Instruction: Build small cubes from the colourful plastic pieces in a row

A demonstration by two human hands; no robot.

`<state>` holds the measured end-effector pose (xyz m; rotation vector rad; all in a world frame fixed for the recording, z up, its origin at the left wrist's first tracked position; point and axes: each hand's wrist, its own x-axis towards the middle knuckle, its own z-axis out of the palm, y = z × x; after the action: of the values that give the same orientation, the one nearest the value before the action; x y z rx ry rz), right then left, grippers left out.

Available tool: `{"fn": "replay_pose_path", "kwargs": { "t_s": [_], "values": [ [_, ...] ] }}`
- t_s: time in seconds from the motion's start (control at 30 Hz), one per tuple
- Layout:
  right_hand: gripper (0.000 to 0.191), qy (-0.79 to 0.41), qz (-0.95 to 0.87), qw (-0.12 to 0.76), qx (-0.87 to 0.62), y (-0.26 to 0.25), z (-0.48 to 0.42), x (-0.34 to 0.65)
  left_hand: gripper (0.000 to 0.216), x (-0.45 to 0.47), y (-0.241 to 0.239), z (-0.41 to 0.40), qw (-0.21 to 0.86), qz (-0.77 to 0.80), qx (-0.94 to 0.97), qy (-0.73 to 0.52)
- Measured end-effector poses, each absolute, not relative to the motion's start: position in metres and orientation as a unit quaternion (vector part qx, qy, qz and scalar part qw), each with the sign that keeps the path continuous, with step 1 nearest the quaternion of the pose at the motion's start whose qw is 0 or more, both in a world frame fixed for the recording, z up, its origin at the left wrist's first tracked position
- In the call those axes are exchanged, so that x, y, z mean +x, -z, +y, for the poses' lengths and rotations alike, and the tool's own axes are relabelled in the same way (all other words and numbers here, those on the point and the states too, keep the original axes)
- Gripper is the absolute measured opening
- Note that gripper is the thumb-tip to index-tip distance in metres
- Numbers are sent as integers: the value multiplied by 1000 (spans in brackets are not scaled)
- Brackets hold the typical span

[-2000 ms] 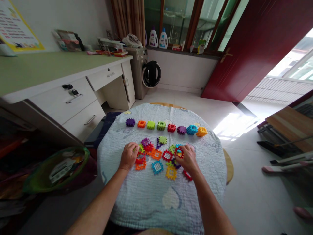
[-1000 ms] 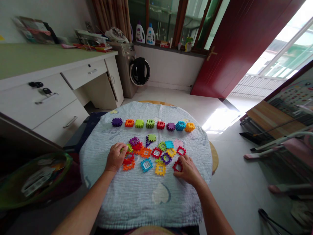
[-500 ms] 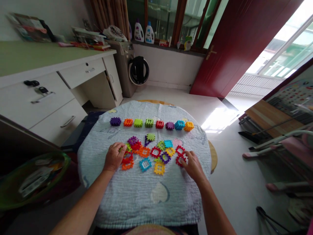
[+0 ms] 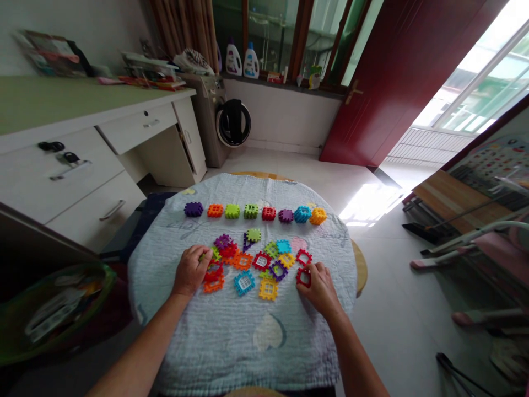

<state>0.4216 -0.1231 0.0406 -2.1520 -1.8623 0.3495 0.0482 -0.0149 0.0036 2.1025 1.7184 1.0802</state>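
A round table under a pale blue quilted cloth [image 4: 231, 336] holds a scatter of flat plastic waffle tiles [image 4: 256, 259] in many colours. My left hand [image 4: 190, 271] rests curled on the left end of the scatter, over a green tile and beside red and orange ones. My right hand [image 4: 319, 285] lies at the right end, fingers pinched on a red tile [image 4: 303, 277]. Another red tile [image 4: 304, 257] sits just beyond it. A row of several built cubes [image 4: 255, 212] lines the far side, from purple to orange.
A white desk with drawers [image 4: 82, 160] stands to the left, a washing machine [image 4: 225, 118] beyond it. A green basket [image 4: 49, 309] sits low on the left. A dark red door [image 4: 397, 82] is at the back right; chair legs [image 4: 471, 242] stand on the right.
My right hand left the middle of the scatter and went to its right end, onto a red tile. My left hand stayed put. The view swung to the right.
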Motion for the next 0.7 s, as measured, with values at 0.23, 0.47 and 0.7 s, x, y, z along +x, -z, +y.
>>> {"fn": "replay_pose_path", "kwargs": {
  "t_s": [0.23,0.47,0.7],
  "values": [
    [41,-168,-649,151,-727,-43,-123,426,34,47,-3,-15,108,584,720,-359],
    [35,-82,-632,175,-750,-48,-84,441,35,47,-1,-14,102,584,721,-358],
    [38,-97,-629,139,-758,-35,-64,445,34,48,-4,-15,102,582,722,-361]
  ]
}}
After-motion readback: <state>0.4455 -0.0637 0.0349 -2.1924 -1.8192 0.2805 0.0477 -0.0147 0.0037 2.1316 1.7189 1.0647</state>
